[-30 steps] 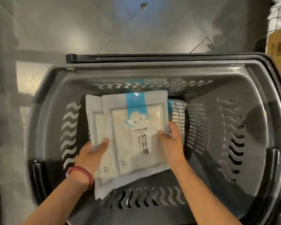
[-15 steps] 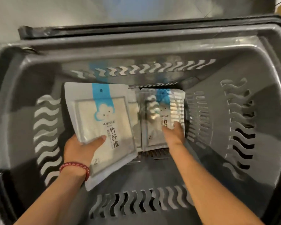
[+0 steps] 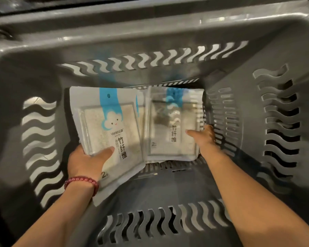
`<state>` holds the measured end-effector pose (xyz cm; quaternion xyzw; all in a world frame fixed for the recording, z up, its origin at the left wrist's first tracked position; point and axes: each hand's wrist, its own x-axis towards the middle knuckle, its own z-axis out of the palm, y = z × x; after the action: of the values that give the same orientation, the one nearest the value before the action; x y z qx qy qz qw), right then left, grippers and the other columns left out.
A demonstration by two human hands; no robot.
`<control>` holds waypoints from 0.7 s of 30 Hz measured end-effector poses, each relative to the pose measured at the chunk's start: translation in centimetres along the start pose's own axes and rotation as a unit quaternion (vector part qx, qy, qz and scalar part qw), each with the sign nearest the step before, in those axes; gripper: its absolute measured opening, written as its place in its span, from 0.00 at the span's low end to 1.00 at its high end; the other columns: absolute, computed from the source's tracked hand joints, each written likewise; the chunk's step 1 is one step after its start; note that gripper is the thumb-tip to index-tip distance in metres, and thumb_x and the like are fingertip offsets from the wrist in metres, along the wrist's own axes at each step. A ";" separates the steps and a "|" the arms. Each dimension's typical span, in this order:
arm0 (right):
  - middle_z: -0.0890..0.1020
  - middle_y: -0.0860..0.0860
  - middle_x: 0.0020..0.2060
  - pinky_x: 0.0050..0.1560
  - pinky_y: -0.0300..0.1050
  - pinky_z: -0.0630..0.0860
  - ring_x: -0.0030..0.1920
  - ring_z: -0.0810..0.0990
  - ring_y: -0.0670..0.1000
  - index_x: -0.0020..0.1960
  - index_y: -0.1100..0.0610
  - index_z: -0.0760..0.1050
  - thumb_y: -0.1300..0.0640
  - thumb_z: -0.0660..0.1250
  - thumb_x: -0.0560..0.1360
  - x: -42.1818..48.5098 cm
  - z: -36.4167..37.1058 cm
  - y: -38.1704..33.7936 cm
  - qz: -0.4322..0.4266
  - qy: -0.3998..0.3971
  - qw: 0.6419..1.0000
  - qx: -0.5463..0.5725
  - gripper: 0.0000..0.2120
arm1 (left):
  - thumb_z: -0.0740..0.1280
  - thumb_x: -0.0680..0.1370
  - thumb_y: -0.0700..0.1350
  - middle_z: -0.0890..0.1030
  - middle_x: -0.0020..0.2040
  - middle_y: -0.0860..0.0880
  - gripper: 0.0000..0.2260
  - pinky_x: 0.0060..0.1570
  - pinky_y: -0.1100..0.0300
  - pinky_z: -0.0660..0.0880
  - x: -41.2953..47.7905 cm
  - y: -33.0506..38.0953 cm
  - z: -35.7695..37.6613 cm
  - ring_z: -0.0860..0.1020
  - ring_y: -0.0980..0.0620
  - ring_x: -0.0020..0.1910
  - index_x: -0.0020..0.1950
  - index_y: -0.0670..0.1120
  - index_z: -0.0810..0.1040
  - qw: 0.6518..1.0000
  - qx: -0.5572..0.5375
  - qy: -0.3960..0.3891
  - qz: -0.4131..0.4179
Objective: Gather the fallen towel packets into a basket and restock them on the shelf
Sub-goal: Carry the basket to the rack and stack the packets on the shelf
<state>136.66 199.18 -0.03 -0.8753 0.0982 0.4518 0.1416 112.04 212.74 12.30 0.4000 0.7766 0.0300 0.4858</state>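
A grey slotted basket [image 3: 239, 50] fills the head view. Inside, the left hand [image 3: 86, 161] grips the left packet [image 3: 111, 125] by its lower corner. The right hand [image 3: 203, 138], blurred, appears to pinch the right packet [image 3: 171, 125] at its edge. Packets are likely light, flexible, slick film; hold at sealed borders.

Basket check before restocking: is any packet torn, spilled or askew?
Nothing looks torn or spilled. The left packet is tilted, gripped by the left hand; the right packet sits squarer, held at its edge by the right hand.
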 end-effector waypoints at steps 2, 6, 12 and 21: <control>0.75 0.57 0.62 0.55 0.45 0.73 0.58 0.76 0.56 0.67 0.60 0.66 0.57 0.74 0.69 -1.4 0.2 -0.2 -0.026 -0.027 0.998 0.058 0.30 | 0.76 0.68 0.38 0.78 0.40 0.54 0.14 0.32 0.67 0.69 0.0 0.1 0.0 0.76 0.60 0.36 0.47 0.51 0.77 1.000 0.000 -0.003 -0.002; 0.82 0.57 0.53 0.53 0.51 0.78 0.51 0.80 0.56 0.56 0.62 0.77 0.63 0.70 0.72 -5.8 0.1 -1.1 -0.118 -0.075 0.987 0.078 0.13 | 0.75 0.69 0.39 0.77 0.40 0.54 0.14 0.31 0.67 0.69 -1.0 0.5 -0.5 0.74 0.62 0.36 0.51 0.50 0.78 0.999 0.035 -0.021 0.023; 0.78 0.48 0.44 0.37 0.22 0.66 0.47 0.76 0.48 0.53 0.61 0.77 0.65 0.67 0.74 -14.8 -2.7 -1.2 -0.224 -0.014 0.973 0.050 0.08 | 0.75 0.69 0.40 0.78 0.41 0.53 0.13 0.31 0.66 0.67 -5.9 2.7 -3.7 0.74 0.59 0.36 0.51 0.50 0.78 0.997 0.058 -0.032 0.026; 0.81 0.50 0.42 0.38 0.32 0.74 0.47 0.80 0.51 0.48 0.60 0.77 0.62 0.66 0.76 -29.0 -16.1 -3.5 -0.227 0.017 0.960 0.163 0.02 | 0.75 0.69 0.37 0.80 0.40 0.52 0.12 0.35 0.64 0.73 -16.2 14.6 -10.5 0.78 0.54 0.39 0.45 0.51 0.77 0.979 0.056 -0.133 0.144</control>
<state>133.35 198.32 33.14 -0.8473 -0.0282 0.3704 0.3795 115.87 215.70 36.03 0.5348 0.6395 0.0031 0.5524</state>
